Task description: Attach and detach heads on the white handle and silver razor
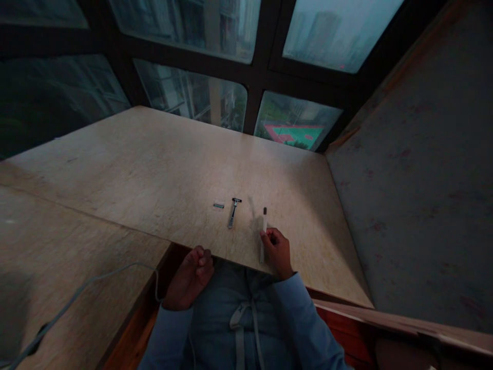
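Head view, right hand (276,251) gripping stick (263,232), razor (233,211) nearby

The stick (264,222) in my right hand (277,252) is white with a dark tip. The razor (233,212) is grey with a black head, and the blade (219,205) is grey. The table (154,169) is pale beige and faintly speckled. My sleeves (308,318) are light blue, the cable (77,298) grey, and the wall (416,180) grey with reddish blotches.

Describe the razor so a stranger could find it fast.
On the pale table under the window, look near the right hand. The razor lies between a small grey cartridge and the white stick in that hand; only it has a T-shaped dark head.
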### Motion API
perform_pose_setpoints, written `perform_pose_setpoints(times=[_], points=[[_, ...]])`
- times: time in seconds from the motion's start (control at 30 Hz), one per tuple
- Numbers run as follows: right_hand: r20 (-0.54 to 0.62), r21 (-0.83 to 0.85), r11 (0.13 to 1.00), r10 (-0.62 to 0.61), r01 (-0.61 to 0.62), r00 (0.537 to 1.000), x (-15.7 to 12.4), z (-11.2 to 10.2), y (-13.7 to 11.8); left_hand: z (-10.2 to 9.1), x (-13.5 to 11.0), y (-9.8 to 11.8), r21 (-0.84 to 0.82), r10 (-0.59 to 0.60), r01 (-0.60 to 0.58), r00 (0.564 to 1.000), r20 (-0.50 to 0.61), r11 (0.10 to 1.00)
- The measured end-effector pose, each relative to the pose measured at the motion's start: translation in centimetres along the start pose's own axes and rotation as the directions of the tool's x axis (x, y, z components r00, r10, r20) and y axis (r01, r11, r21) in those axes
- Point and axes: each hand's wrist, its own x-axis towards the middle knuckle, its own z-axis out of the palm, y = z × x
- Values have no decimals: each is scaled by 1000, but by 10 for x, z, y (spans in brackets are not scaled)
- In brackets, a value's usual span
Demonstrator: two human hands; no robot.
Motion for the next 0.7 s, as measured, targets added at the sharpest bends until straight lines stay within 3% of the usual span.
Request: perform_pose_setpoints(times=[0.17,0.5,0.63,0.7], points=[[19,-18,1000,-3,3,1000,-1,-1,-3,7,2,0,3,-22,22,999,38,1000],[6,-12,1000,14,-14,1000,0,1,-3,15,8,-1,20,-92,91,996,10,996],[-59,179,981,89,-77,994,-1,11,-12,8,15,-6,81,-87,90,996,-36,993],[-19,298,943,160,-147,987,-2,20,-21,6,18,-9,124,-88,95,994,-57,988]])
